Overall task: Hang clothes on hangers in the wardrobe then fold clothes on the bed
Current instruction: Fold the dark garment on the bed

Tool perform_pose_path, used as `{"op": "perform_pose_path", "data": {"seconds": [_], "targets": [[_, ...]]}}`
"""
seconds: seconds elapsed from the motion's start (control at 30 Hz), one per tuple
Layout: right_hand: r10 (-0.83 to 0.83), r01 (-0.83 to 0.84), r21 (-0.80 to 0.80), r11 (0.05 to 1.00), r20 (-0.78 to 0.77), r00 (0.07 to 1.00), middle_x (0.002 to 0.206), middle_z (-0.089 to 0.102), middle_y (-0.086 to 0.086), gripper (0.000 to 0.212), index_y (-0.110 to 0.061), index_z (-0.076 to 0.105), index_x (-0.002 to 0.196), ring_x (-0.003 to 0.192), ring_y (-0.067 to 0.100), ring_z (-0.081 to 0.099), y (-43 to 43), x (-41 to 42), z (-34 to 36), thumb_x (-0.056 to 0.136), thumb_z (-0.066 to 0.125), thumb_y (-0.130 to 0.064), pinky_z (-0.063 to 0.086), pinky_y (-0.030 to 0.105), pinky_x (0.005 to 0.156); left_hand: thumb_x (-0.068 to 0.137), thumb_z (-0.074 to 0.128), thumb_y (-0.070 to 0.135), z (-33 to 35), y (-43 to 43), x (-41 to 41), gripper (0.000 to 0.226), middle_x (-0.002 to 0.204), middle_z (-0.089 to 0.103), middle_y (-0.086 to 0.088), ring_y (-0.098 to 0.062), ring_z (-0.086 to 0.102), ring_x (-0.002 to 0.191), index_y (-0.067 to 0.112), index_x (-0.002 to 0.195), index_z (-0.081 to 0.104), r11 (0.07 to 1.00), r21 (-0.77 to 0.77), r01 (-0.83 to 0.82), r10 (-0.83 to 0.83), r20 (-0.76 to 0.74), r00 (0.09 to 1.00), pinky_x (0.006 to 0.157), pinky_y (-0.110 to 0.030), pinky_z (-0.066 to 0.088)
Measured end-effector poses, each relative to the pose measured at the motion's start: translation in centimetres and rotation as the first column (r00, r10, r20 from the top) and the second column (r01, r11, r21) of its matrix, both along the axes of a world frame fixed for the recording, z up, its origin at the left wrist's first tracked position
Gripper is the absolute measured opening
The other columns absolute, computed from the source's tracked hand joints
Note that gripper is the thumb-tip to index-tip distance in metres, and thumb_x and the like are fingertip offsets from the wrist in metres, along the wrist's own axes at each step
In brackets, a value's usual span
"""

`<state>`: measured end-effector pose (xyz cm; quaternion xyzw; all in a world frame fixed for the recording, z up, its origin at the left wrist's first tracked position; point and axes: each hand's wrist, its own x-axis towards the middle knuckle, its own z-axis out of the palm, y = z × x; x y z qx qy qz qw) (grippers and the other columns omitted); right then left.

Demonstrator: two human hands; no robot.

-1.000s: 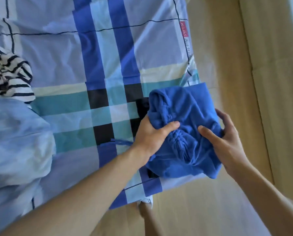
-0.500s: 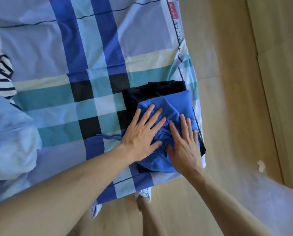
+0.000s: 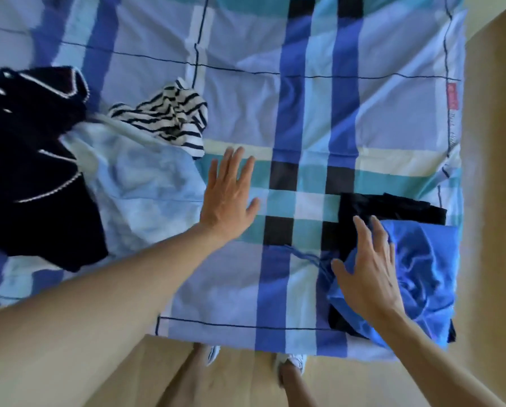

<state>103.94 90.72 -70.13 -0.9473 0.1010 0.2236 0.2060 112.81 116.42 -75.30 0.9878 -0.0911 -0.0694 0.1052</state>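
Note:
A folded blue garment (image 3: pixel 422 277) lies on top of a folded black garment (image 3: pixel 392 208) at the bed's near right corner. My right hand (image 3: pixel 366 271) lies flat with straight fingers on the blue garment's left edge. My left hand (image 3: pixel 229 198) is open with spread fingers over the checked bedsheet (image 3: pixel 304 98), right beside a crumpled pale blue garment (image 3: pixel 146 189). Behind that lies a black-and-white striped top (image 3: pixel 169 116). A dark navy garment with white trim (image 3: pixel 37 160) sprawls at the far left.
The bed's near edge runs just above my feet in white shoes (image 3: pixel 293 362). Wooden floor (image 3: pixel 495 201) borders the bed on the right and in front. A blue drawstring (image 3: pixel 307 257) trails from the blue garment onto the sheet.
My left hand has left the blue garment and moved left across the sheet to the pale blue garment. The right hand stays on the blue garment. The view has swung left, showing the unfolded clothes.

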Motion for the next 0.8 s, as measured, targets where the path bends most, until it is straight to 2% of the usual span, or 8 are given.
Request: {"op": "perform_pose_path", "data": {"seconds": [0.1,0.2,0.27,0.33,0.5,0.6,0.7,0.8], "targets": [[0.070,-0.070,0.078,0.994,0.003,0.998,0.163,0.012,0.011,0.083,-0.017,0.021,0.156,0.149,0.033,0.017,6.4,2.4,-0.3,0.088,0.069,-0.018,0.018,0.046,0.122,0.078,0.071,0.047,1.1,9.1,0.8,0.090,0.160,0.028,-0.019,-0.039,0.021,0.150,0.009,0.151,0.034,0.974,0.095,-0.208,0.205,0.043,0.978,0.120,-0.059,0.016],[0.146,-0.141,0.178,0.974,-0.015,0.989,0.162,0.013,0.009,0.083,-0.019,0.017,0.156,0.148,0.031,0.023,13.1,4.3,-0.6,0.090,0.067,-0.021,0.025,0.041,0.119,0.070,0.071,0.067,1.6,16.1,0.3,0.114,0.165,0.011,-0.017,-0.040,0.008,0.152,0.016,0.158,0.019,0.921,0.222,-0.320,0.348,-0.100,0.932,0.116,-0.065,0.014],[0.197,-0.190,0.225,0.956,-0.009,0.980,0.160,0.016,0.007,0.083,-0.020,0.016,0.157,0.145,0.030,0.029,16.9,5.1,-0.6,0.090,0.066,-0.023,0.031,0.040,0.116,0.064,0.072,0.075,1.0,19.1,-0.5,0.126,0.167,-0.004,-0.012,-0.041,0.004,0.152,0.022,0.159,0.006,0.899,0.280,-0.336,0.406,-0.250,0.879,0.112,-0.066,0.025],[0.245,-0.233,0.270,0.934,-0.012,0.970,0.159,0.018,0.006,0.084,-0.020,0.013,0.157,0.145,0.029,0.030,20.6,5.9,-0.9,0.091,0.065,-0.025,0.032,0.039,0.114,0.065,0.077,0.070,0.4,21.3,-1.3,0.122,0.163,0.001,-0.009,-0.043,0.014,0.148,0.027,0.157,0.009,0.896,0.248,-0.369,0.440,-0.375,0.816,0.102,-0.059,0.043],[0.358,-0.310,0.341,0.888,-0.087,0.930,0.158,0.016,0.003,0.099,-0.024,0.005,0.158,0.136,0.022,0.039,26.4,6.7,-1.6,0.087,0.073,-0.030,0.036,0.029,0.102,0.089,0.061,0.017,-0.7,22.9,-1.9,0.023,0.117,0.060,-0.008,-0.038,0.062,0.102,0.022,0.111,0.061,0.908,0.023,-0.419,0.407,-0.288,0.867,0.078,-0.046,0.054],[0.435,-0.377,0.335,0.863,-0.116,0.893,0.161,0.004,0.003,0.126,-0.023,-0.008,0.158,0.139,0.024,0.034,28.2,6.5,-2.0,0.074,0.085,-0.039,0.033,0.026,0.101,0.088,0.051,0.008,0.5,22.2,-1.4,0.018,0.091,0.071,-0.008,-0.036,0.065,0.090,0.017,0.091,0.067,0.855,-0.232,-0.464,0.382,-0.324,0.865,0.076,-0.046,0.054],[0.451,-0.408,0.320,0.855,-0.070,0.890,0.164,-0.002,0.003,0.146,-0.029,-0.021,0.154,0.151,0.026,0.015,29.8,6.2,-2.0,0.061,0.089,-0.051,0.034,0.048,0.114,0.091,0.052,0.007,3.1,21.3,-1.0,0.014,0.069,0.056,0.001,-0.028,0.056,0.072,0.008,0.082,0.062,0.822,-0.440,-0.362,0.242,-0.307,0.921,0.066,-0.040,0.044],[0.303,-0.255,0.398,0.881,-0.061,0.951,0.158,0.030,0.008,0.138,-0.029,-0.012,0.157,0.142,0.029,0.038,31.0,6.7,-1.3,0.065,0.090,-0.043,0.043,0.040,0.104,0.094,0.055,0.007,6.8,19.8,-1.5,0.022,0.062,0.052,0.002,-0.013,0.047,0.059,0.010,0.072,0.056,0.786,-0.572,-0.234,0.056,-0.312,0.948,0.061,-0.033,0.031]]}}
